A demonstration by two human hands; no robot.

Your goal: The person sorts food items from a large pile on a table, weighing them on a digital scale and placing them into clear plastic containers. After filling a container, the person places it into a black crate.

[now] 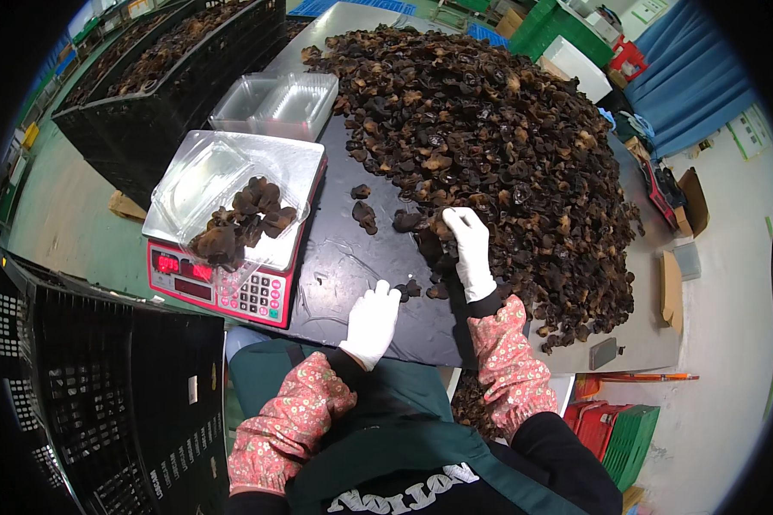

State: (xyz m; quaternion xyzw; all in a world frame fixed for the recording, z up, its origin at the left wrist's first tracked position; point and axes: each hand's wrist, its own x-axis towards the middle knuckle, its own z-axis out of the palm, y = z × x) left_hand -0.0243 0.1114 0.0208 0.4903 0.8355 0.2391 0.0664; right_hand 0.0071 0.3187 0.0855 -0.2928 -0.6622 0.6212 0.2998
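My right hand (470, 252), in a white glove, has its fingers bent over a brown wood ear mushroom (439, 226) at the near edge of a large heap of wood ear mushrooms (477, 122). The thumb side is hidden. My left hand (370, 326), also gloved in white, is low over the dark tabletop (335, 257). Its fingertips are beside a few small mushroom pieces (411, 289), and its palm is hidden. To the left, a red and silver digital scale (290, 187) bears an open clear plastic clamshell box (190, 193) with a cluster of mushrooms (254, 209) in it.
Behind the scale are more clear plastic boxes (296, 106). A black crate (113, 135) of mushrooms stands at the upper left, and black crates (103, 386) are at the lower left. Loose mushrooms (364, 217) lie before the heap. A phone-like object (603, 353) is near the right edge.
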